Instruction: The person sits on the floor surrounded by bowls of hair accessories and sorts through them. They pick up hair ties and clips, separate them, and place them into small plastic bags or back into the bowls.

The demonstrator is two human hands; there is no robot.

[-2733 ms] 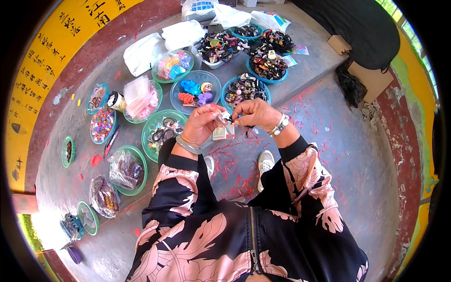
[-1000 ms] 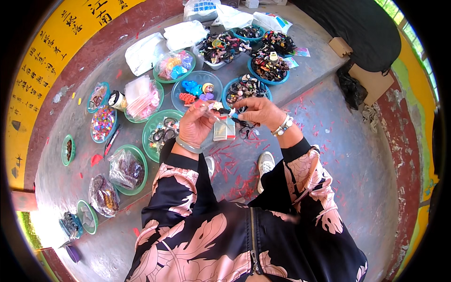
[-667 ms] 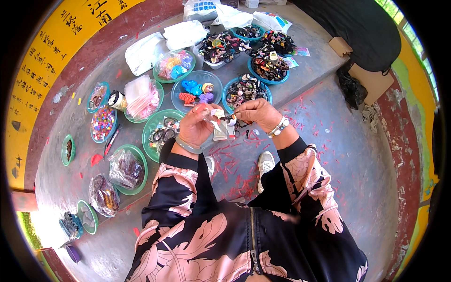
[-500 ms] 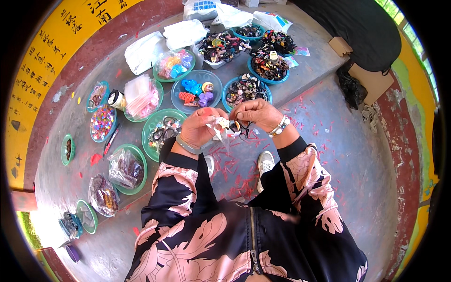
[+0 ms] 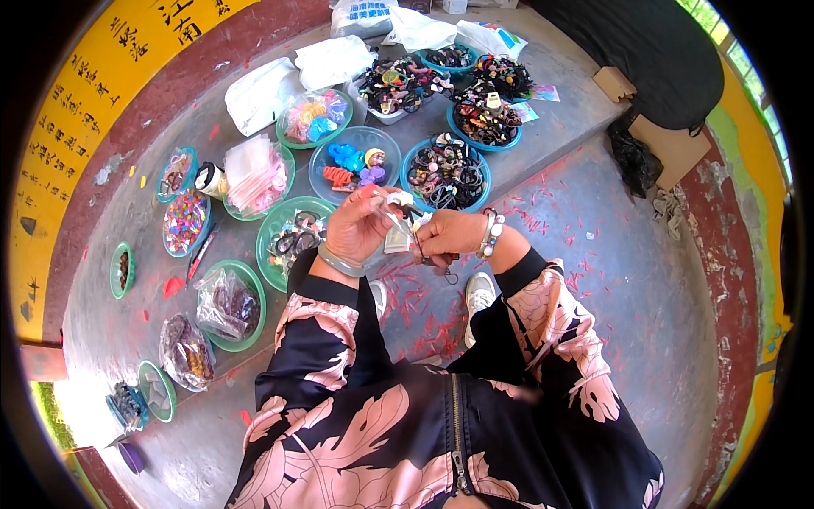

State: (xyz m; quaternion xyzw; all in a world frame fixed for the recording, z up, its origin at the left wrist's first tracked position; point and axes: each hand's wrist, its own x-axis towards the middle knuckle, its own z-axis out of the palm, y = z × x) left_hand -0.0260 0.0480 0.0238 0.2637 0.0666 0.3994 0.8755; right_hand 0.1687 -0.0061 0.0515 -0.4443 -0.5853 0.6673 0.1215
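In front of my body, above my shoes, both hands meet around a small clear plastic bag (image 5: 397, 236). My left hand (image 5: 358, 227) pinches it near the top, where a whitish piece shows at the fingertips. Closed beside it, my right hand (image 5: 454, 234) grips dark elastic hair ties (image 5: 441, 270), part of which hang below the fingers. Some dark strand seems to reach the bag's mouth; how far in it lies is hidden by the fingers. Just beyond my hands sits a blue basin of hair ties (image 5: 448, 174), and a green basin (image 5: 270, 250) with packed hair ties stands by my left wrist.
Further basins stand on the raised grey ledge: colourful scrunchies (image 5: 356, 166), clear bags (image 5: 259, 182), small bright pieces (image 5: 186, 222) and dark hair ties (image 5: 487, 119). A red-and-black pen (image 5: 203, 252) lies at left. Red scraps (image 5: 432, 318) litter the floor around my shoes (image 5: 480, 299).
My right hand has turned and come down and slightly left, bringing the dark hair ties lower beside the bag. My left hand stays nearly in place, and the bag hangs more plainly in view.
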